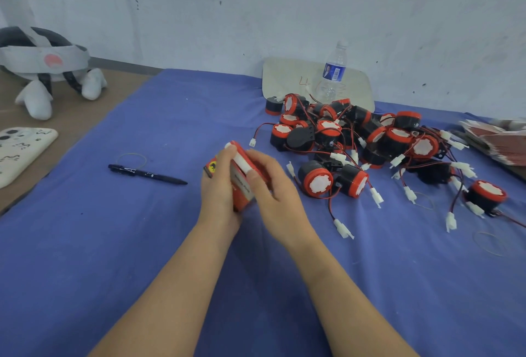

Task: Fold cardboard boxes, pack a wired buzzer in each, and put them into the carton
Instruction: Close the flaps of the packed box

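At the middle of the blue cloth [113,242], the left hand [219,188] grips a small red cardboard box [242,187], the right hand [274,183] curled over its other side; wired buzzers [355,140] lie heaped toward the far right edge

Pen [147,174] lies left of box [242,186], buzzers [370,143] right.
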Demonstrator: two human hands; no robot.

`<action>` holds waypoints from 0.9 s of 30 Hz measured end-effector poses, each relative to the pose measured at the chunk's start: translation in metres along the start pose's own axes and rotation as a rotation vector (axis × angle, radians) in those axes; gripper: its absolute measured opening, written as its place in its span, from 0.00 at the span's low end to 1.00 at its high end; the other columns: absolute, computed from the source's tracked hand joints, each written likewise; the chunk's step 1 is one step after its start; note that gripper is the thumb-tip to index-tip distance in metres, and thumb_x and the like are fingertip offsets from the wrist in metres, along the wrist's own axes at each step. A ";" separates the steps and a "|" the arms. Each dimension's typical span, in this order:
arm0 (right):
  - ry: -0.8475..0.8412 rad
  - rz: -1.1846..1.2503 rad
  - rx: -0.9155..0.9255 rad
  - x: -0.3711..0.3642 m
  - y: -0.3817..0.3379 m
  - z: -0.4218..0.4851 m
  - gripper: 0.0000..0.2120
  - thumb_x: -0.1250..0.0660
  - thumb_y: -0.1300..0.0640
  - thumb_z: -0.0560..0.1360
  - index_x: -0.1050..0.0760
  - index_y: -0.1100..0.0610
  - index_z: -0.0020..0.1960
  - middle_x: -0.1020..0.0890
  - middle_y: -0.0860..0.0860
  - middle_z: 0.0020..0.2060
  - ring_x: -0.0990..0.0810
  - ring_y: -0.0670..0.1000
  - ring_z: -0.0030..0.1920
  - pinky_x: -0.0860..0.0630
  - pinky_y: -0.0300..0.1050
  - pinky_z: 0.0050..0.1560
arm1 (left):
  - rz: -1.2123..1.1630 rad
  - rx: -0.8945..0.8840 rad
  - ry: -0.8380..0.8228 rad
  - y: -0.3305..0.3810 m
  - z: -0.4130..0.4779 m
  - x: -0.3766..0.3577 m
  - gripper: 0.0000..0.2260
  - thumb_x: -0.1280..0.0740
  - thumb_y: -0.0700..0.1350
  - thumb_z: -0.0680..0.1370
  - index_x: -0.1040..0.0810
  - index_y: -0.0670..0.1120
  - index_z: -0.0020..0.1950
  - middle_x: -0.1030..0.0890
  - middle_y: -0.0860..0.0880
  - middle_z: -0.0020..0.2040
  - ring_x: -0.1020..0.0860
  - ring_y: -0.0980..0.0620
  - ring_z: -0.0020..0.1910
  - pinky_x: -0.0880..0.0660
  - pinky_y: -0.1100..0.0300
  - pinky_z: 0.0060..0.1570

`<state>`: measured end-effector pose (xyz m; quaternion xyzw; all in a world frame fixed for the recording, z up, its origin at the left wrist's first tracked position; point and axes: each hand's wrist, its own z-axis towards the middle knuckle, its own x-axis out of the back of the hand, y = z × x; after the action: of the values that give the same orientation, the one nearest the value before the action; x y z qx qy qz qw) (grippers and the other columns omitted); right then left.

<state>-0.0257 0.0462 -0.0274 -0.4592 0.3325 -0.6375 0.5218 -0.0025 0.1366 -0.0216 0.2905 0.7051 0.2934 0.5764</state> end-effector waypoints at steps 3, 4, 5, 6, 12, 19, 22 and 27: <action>-0.044 -0.063 0.042 -0.005 -0.001 -0.003 0.18 0.42 0.55 0.82 0.32 0.50 0.71 0.27 0.43 0.68 0.31 0.38 0.67 0.33 0.34 0.66 | -0.039 0.038 -0.016 0.000 0.000 0.004 0.18 0.34 0.57 0.75 0.23 0.47 0.59 0.21 0.46 0.50 0.20 0.48 0.49 0.23 0.56 0.44; -0.051 -0.064 0.058 -0.006 -0.001 -0.004 0.18 0.42 0.55 0.82 0.32 0.48 0.71 0.28 0.41 0.67 0.32 0.36 0.67 0.34 0.32 0.66 | -0.033 0.044 -0.011 -0.001 0.000 0.004 0.19 0.34 0.58 0.74 0.23 0.47 0.59 0.22 0.46 0.49 0.21 0.47 0.49 0.23 0.54 0.46; -0.058 -0.066 0.076 -0.007 -0.001 -0.004 0.18 0.41 0.56 0.81 0.33 0.46 0.70 0.28 0.39 0.66 0.32 0.35 0.66 0.34 0.30 0.64 | -0.019 0.041 -0.004 -0.003 0.000 0.004 0.20 0.34 0.58 0.73 0.23 0.47 0.58 0.22 0.46 0.49 0.21 0.47 0.49 0.24 0.52 0.48; -0.066 -0.072 0.090 -0.007 -0.001 -0.004 0.18 0.39 0.57 0.81 0.34 0.44 0.69 0.28 0.37 0.64 0.31 0.34 0.65 0.34 0.29 0.63 | -0.004 0.029 0.006 -0.004 0.000 0.004 0.19 0.34 0.59 0.73 0.22 0.47 0.56 0.22 0.46 0.47 0.21 0.47 0.48 0.25 0.51 0.49; -0.133 -0.151 0.087 0.017 -0.001 0.003 0.21 0.35 0.60 0.79 0.32 0.46 0.69 0.26 0.43 0.63 0.29 0.39 0.64 0.36 0.23 0.58 | 0.324 -0.188 0.097 -0.005 0.008 0.002 0.15 0.33 0.59 0.75 0.22 0.47 0.42 0.20 0.51 0.38 0.21 0.55 0.38 0.25 0.61 0.39; -0.170 -0.305 0.008 0.055 0.012 0.010 0.20 0.31 0.61 0.76 0.29 0.51 0.66 0.24 0.43 0.60 0.26 0.42 0.61 0.30 0.38 0.64 | 0.989 -0.318 -0.162 0.004 0.019 0.026 0.19 0.34 0.57 0.76 0.26 0.52 0.66 0.22 0.55 0.60 0.25 0.59 0.58 0.29 0.64 0.57; -0.278 -0.359 -0.041 0.053 0.017 0.010 0.26 0.32 0.62 0.76 0.33 0.43 0.69 0.32 0.46 0.68 0.37 0.43 0.71 0.39 0.33 0.67 | 1.051 -0.406 -0.234 0.008 0.020 0.031 0.18 0.36 0.48 0.80 0.30 0.52 0.70 0.29 0.58 0.64 0.32 0.62 0.64 0.36 0.69 0.61; -0.261 -0.467 -0.064 0.053 0.022 0.010 0.28 0.35 0.61 0.78 0.38 0.40 0.72 0.41 0.51 0.75 0.50 0.45 0.76 0.47 0.33 0.67 | 1.026 -0.378 -0.367 0.004 0.018 0.028 0.16 0.41 0.37 0.81 0.27 0.50 0.67 0.24 0.52 0.64 0.27 0.57 0.62 0.32 0.76 0.56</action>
<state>-0.0105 -0.0100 -0.0309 -0.6178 0.1674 -0.6654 0.3841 0.0105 0.1612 -0.0393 0.5337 0.2976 0.6011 0.5150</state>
